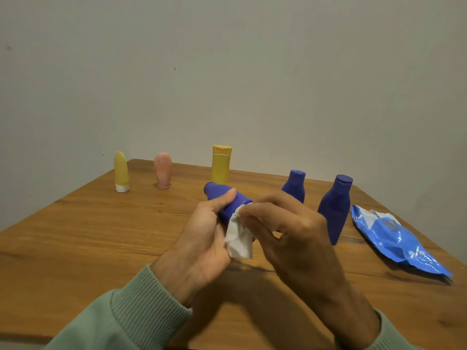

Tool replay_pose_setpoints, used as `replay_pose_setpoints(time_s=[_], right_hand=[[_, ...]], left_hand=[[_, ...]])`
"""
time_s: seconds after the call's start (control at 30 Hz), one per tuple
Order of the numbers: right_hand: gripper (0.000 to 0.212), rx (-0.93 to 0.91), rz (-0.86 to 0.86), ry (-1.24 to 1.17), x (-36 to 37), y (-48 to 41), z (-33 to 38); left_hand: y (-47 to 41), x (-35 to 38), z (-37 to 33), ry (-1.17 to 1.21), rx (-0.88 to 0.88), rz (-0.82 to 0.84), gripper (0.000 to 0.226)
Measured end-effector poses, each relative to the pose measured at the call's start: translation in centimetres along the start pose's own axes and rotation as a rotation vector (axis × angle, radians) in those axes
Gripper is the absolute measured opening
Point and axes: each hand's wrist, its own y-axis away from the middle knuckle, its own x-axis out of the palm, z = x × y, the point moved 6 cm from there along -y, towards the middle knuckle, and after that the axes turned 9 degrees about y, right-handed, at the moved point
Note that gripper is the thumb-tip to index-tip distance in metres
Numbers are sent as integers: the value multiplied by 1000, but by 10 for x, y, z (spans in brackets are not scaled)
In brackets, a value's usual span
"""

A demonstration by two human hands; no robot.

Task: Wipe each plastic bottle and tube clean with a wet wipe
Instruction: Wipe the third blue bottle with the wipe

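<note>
My left hand point(202, 238) grips a dark blue plastic bottle point(228, 200), tilted with its cap pointing up and to the left, above the wooden table point(101, 236). My right hand point(285, 228) pinches a white wet wipe point(238, 241) against the bottle's lower body; the wipe hangs down between both hands. Two more dark blue bottles point(294, 185) point(336, 208) stand upright to the right. At the back stand a yellow bottle point(221, 164), a pink tube point(163, 170) and a yellow tube point(121, 171), each on its cap.
A blue wet wipe pack point(394, 238) lies flat at the right, close to the table's right edge. The table's far corner meets a plain wall. Bare wood lies to the left and in front of my hands.
</note>
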Motion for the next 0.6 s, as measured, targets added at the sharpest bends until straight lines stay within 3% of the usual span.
replay_pose_setpoints(time_s=[0.13, 0.27, 0.43, 0.6], right_hand=[[13, 47, -55, 11, -8, -1, -8], [16, -65, 42, 16, 3, 1, 6], [15, 30, -40, 23, -9, -4, -10], [15, -115, 63, 20, 6, 1, 5]], left_hand=[[-1, -1, -3, -5, 59, -22, 30], [0, -4, 0, -46, -13, 12, 33], [-2, 2, -2, -15, 52, -6, 32], [2, 0, 2, -62, -24, -7, 23]])
